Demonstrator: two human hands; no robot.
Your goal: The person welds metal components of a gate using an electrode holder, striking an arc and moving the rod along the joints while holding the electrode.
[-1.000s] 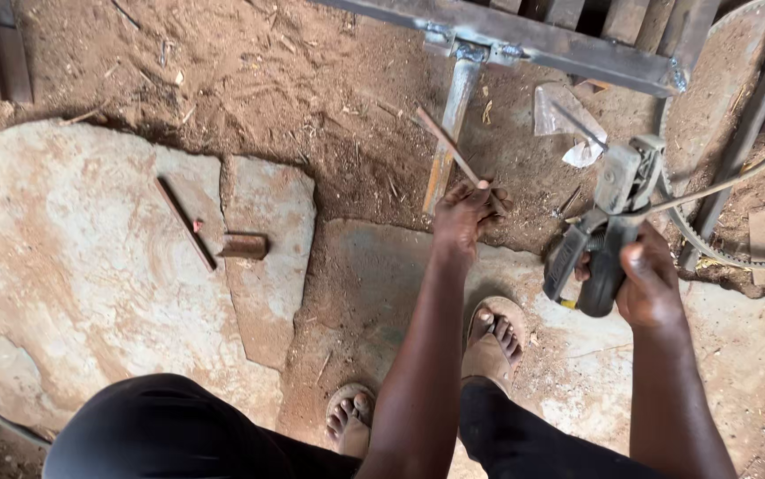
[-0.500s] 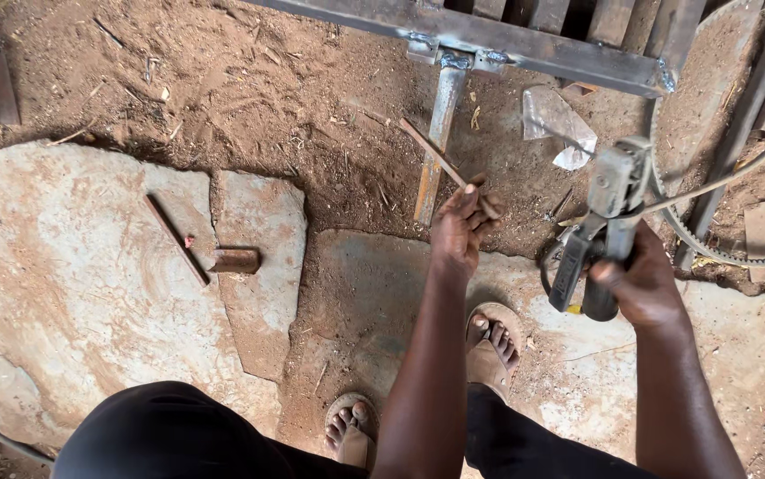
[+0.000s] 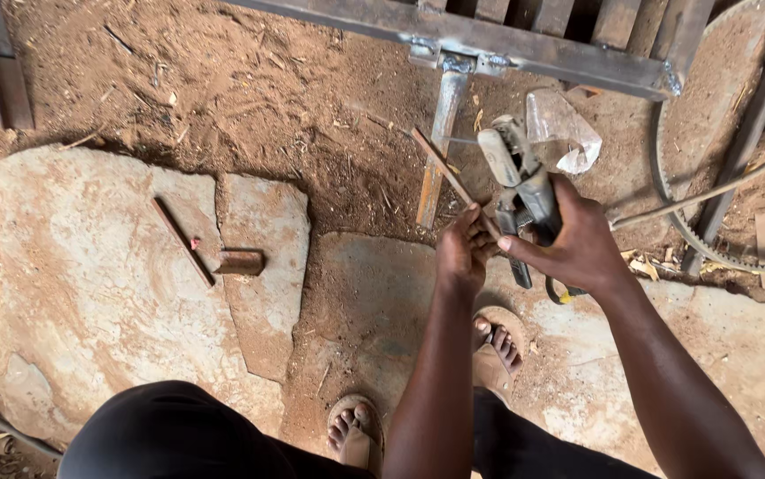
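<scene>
The person is standing on flat pale stone slabs (image 3: 90, 293) set in reddish dirt ground (image 3: 249, 98) strewn with wood chips, with both sandalled feet (image 3: 498, 341) showing below the arms. On the left slab a thin dark metal strip (image 3: 183, 241) is lying diagonally, and just beside its lower end a short rusty metal block (image 3: 240, 262) is resting near the crack between slabs. A grey welded steel frame (image 3: 524, 44) is running across the top edge of the view, and a grey steel leg (image 3: 440, 142) is dropping from it toward the hands, standing close behind the work. A crumpled clear plastic scrap (image 3: 564, 133) is lying on the dirt just right of the tool, while a ribbed black belt (image 3: 675, 213) and a grey cable (image 3: 710, 191) are curving along the right side.

The left hand (image 3: 464, 253) is closing its fingers on the lower end of a narrow rusty flat metal bar (image 3: 444, 173), whose long axis is slanting up and to the left, its free end pointing at the dirt near the steel leg. The right hand (image 3: 577, 244) is wrapping firmly around the body of a grey handheld angle grinder (image 3: 515, 182), whose head is pointing up and left, lying right beside the bar; contact between them cannot be told. The two hands are sitting close together, nearly touching.

Open dirt is lying to the upper left of the bar, whereas the frame, leg and belt are crowding the top and right
</scene>
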